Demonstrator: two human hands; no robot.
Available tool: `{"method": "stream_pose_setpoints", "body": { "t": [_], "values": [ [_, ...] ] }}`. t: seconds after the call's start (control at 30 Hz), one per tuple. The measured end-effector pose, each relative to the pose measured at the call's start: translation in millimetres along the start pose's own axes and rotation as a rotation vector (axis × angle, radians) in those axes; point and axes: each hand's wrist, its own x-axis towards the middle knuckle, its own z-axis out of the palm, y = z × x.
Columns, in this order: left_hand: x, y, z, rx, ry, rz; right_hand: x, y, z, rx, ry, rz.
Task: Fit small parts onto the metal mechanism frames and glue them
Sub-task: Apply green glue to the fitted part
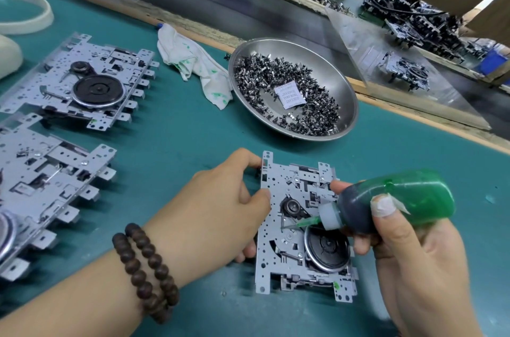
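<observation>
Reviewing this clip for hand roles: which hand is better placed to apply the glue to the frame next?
The right hand. It grips the green glue bottle, its nozzle tip already over the metal frame near the small pulley. The left hand holds the frame's left edge, steadying it.

Matt metal frame (269,229), glossy green plastic bottle (414,198).

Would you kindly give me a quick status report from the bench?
Left hand holds frame by its edge. Right hand grips glue bottle, nozzle over frame. Nothing in the way.
</observation>
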Motion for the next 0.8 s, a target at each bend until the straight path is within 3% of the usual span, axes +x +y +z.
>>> {"method": "stream_pose_setpoints", "body": {
  "t": [0.8],
  "values": [
    [0.9, -2.5, 0.9, -0.008, -0.009, 0.002, -0.1, 0.2, -0.4, -0.005, -0.011, -0.031]
  ]
}}
